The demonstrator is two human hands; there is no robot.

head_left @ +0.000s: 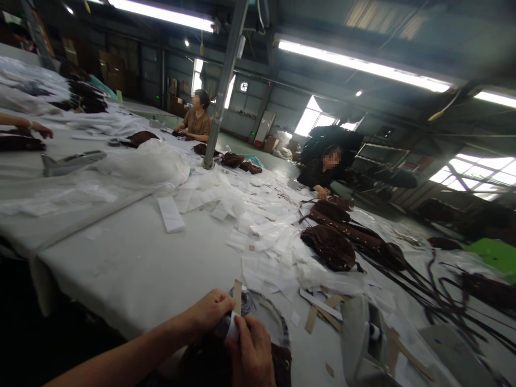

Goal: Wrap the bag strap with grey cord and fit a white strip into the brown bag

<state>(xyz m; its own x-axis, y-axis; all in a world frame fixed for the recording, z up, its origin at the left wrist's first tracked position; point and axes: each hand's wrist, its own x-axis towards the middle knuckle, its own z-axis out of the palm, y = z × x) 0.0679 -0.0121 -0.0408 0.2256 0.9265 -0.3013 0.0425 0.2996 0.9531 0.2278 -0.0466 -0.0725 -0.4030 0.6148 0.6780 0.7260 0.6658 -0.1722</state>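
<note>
both hands are close together at 6 o'clock in the view, by the near edge of the worktop (121,269). the left hand (213,310) pinches a tan strip (237,294), which sticks up between the two; the right hand (255,344) grips a white slip (232,328) just below it. dark brown fabric (203,361) lies under them, partly hidden. from the hands, a gathered brown bag (328,248) rests at 2 o'clock, a grey dispenser (355,328) at 3 o'clock, a white card (171,215) at 11 o'clock. a co-worker (318,174) leans in at 1 o'clock.
</note>
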